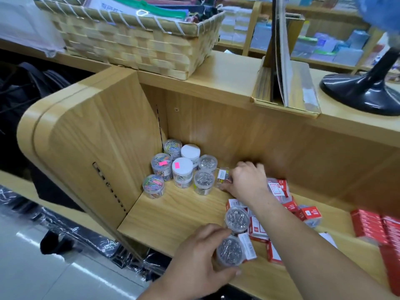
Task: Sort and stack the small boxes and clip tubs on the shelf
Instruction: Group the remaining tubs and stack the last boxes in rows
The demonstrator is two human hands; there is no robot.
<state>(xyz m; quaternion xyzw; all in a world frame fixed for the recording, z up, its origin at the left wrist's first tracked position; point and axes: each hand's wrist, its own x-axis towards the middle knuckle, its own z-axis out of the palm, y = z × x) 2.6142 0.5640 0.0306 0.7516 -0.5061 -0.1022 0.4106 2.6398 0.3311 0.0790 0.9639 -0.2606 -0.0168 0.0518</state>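
L hand (201, 258) grips clip tub (232, 250) nr shelf (173, 213) front edge, R hand (249, 180) pinches small clear box (223, 177) beside tub cluster (179, 167) in back-left corner; seat box flush first, then stack tub squarely.

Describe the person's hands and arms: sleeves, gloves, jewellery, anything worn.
Nothing worn shows. The left hand and right hand are bare: no gloves, no rings visible on the fingers. The right forearm is uncovered to the frame edge, with no sleeve, watch or bracelet; the left wrist is bare too.
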